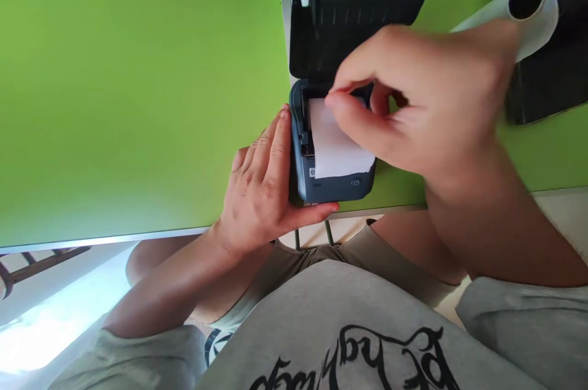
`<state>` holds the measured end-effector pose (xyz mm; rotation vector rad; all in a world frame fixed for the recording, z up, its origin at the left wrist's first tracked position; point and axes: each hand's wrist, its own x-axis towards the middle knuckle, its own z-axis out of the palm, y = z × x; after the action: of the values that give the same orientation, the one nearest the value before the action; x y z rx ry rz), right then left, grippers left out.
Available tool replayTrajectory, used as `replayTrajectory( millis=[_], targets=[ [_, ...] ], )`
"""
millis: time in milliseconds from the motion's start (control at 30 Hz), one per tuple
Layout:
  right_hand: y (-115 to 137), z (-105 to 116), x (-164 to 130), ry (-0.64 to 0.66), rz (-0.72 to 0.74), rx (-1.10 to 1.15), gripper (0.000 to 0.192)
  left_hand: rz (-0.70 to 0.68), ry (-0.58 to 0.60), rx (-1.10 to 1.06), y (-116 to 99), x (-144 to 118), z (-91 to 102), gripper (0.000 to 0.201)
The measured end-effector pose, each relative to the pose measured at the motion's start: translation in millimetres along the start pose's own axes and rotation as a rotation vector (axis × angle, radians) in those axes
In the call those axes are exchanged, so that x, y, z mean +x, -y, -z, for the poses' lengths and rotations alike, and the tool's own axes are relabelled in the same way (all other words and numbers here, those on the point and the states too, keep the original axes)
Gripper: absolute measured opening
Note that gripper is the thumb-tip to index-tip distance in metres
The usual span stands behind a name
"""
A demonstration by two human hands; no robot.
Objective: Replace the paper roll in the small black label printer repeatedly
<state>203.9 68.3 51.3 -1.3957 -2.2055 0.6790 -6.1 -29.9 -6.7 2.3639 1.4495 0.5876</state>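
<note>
At frame centre my left hand (260, 188) grips the small printer (321, 185) by its side. My right hand (422, 102) pinches the white paper (335, 148) over its open compartment, lid (358, 10) raised behind.

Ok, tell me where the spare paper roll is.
The spare paper roll lies top right in the head view, on a black device, just beyond the right hand.

Person, seated: light grey short-sleeved T-shirt (349, 310) with black brush-script lettering across the chest; small round black emblem on the left side. Grey-beige shorts (321, 252). Forearms, knees and both hands bare; no rings, watch or gloves visible.
</note>
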Motion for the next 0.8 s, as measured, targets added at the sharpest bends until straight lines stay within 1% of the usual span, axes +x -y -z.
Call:
replayTrajectory(
  millis=[67, 100, 167, 233, 300, 433, 500, 633, 733, 800],
  targets=[
    [6.2, -0.9, -0.6, 0.011, 0.018, -0.170, 0.028, -0.001, -0.004, -0.002, -0.3, 0.2, 0.2, 0.121],
    [9.2, -0.5, -1.6, -0.006, -0.003, -0.220, 0.024, -0.003, -0.006, -0.001, -0.3, 0.5, 0.1, 0.122],
    [13.8, 1.5, -4.4, 0.034, -0.021, -0.292, 0.020, -0.006, -0.007, 0.000, -0.2, 1.1, -0.2, 0.122],
    [15.7, 4.2, -7.6, 0.088, -0.009, -0.320, 0.022, -0.004, -0.005, -0.008, 0.1, 1.4, -0.6, 0.123],
    [14.3, 6.3, -10.0, 0.130, -0.012, -0.261, 0.021, 0.003, -0.002, -0.022, 0.6, 1.2, -0.9, 0.123],
    [4.6, 8.0, -10.0, 0.220, -0.035, -0.056, 0.012, 0.008, 0.006, -0.030, 1.1, -0.1, -0.9, 0.124],
    [-0.2, 8.3, -8.8, 0.257, 0.007, -0.071, 0.013, 0.007, 0.009, -0.025, 1.1, -0.5, -0.6, 0.124],
    [-2.1, 7.3, -10.7, 0.234, 0.123, -0.284, 0.011, 0.018, 0.026, -0.019, 1.3, -0.4, 0.2, 0.124],
    [1.4, 5.7, -15.9, 0.182, 0.093, -0.395, 0.022, 0.020, 0.046, -0.021, 1.5, -0.4, 0.8, 0.126],
    [3.1, 6.3, -18.5, 0.152, 0.057, -0.373, 0.028, 0.024, 0.065, -0.026, 1.8, -0.5, 1.1, 0.126]
  ],
)
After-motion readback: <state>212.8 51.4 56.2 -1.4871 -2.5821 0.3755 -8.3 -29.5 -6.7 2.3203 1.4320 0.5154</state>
